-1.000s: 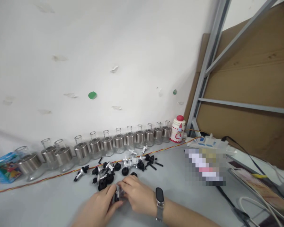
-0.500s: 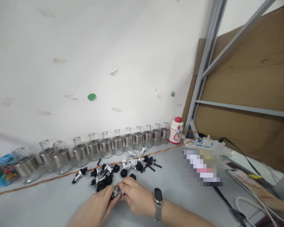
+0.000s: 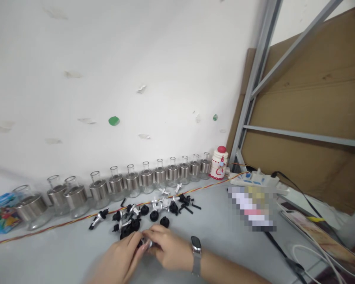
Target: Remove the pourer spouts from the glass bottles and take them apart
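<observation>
At the near middle of the table, my left hand (image 3: 120,253) and my right hand (image 3: 172,247) meet, fingers closed on one small silver-and-black pourer spout (image 3: 148,242). Fingertips cover most of it. Just beyond my hands lies a loose cluster of parts. Black round stoppers (image 3: 154,215) are among them, along with silver spouts (image 3: 125,223) that have black ends. One assembled pourer spout (image 3: 98,218) rests apart at the left. Black tubes (image 3: 188,210) and small black bits lie to the right of the cluster.
A row of glass bottles (image 3: 98,189) with metal bands stands along the wall. Past its right end are a white flask (image 3: 219,163) with a red top and a power strip (image 3: 254,178). A twisted cable (image 3: 68,219) crosses the table. At right lies a phone (image 3: 310,232).
Both hands stay together on the spout, with the fingers slightly shifted around it. My right hand sits a little lower, showing more of a black stopper behind it. The view has moved slightly.
</observation>
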`<state>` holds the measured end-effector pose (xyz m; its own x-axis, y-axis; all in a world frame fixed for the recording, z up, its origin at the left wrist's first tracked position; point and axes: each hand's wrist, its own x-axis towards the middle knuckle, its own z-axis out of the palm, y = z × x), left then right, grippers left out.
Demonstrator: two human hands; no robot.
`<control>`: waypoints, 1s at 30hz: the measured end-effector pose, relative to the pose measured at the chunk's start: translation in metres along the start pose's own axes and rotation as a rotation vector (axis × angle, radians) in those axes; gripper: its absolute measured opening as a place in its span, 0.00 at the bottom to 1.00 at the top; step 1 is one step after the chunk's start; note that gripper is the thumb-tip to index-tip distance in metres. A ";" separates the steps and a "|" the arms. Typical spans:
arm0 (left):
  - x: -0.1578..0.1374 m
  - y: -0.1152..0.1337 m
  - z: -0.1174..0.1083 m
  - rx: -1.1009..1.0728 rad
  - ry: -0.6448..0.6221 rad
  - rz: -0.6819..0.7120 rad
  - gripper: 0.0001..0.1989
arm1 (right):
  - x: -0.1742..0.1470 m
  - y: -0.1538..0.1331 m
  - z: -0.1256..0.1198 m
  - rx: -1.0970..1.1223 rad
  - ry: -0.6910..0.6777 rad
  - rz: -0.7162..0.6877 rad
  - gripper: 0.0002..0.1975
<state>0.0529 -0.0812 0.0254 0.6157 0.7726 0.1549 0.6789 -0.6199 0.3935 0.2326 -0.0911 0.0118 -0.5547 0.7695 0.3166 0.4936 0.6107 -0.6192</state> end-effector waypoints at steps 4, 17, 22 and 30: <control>0.001 0.002 0.000 0.027 0.012 0.001 0.12 | 0.000 -0.001 0.001 0.040 0.007 -0.005 0.19; 0.003 0.003 0.001 0.121 -0.026 -0.089 0.14 | 0.002 0.006 0.007 0.287 0.163 0.222 0.21; 0.003 0.004 0.001 0.058 -0.013 -0.121 0.13 | 0.007 0.012 0.013 0.367 0.242 0.296 0.10; 0.002 0.005 0.003 0.025 0.029 -0.152 0.11 | 0.016 0.024 0.011 0.912 0.179 0.326 0.20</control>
<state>0.0586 -0.0833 0.0252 0.4933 0.8613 0.1217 0.7734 -0.4983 0.3919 0.2278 -0.0664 -0.0057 -0.3368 0.9373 0.0896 -0.1430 0.0431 -0.9888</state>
